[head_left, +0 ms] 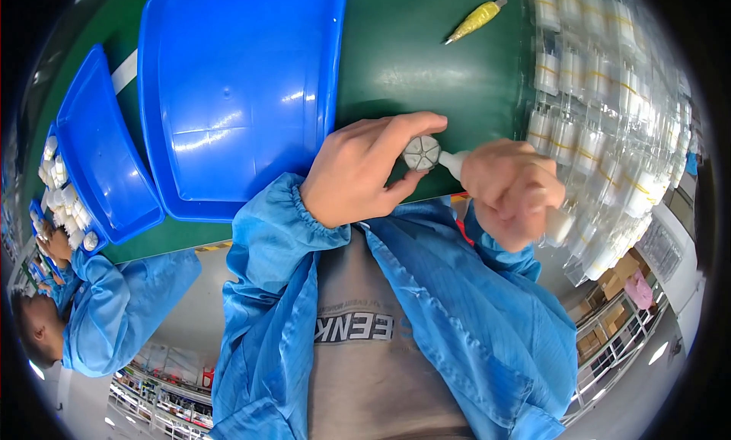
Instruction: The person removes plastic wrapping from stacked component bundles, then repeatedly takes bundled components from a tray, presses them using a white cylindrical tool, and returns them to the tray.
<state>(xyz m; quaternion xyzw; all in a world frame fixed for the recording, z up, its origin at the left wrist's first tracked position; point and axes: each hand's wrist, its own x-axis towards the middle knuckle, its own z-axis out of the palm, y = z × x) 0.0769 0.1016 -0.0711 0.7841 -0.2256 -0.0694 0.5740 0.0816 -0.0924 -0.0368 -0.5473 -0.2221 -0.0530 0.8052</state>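
Between the thumb and fingers of my left hand [362, 166] is a round grey piece [421, 153], its face split by dark spoke-like lines. My right hand [514, 192] is closed and partly blurred. From its fingers a white tapered piece [452, 163] points at the grey piece; whether the two touch, I cannot tell. Another white rounded end [559, 227] shows just below my right hand, and I cannot make out whether it belongs to the same object. Both hands are over the near edge of the green work surface [426, 74].
A large blue tray [244, 82] stands left of my hands, with a smaller blue tray [106, 151] beyond it. A pointed tool wrapped in yellow [476, 20] lies at the back. Rows of clear packs [598, 90] line the right. At far left a co-worker [114, 303] handles white pieces [67, 204].
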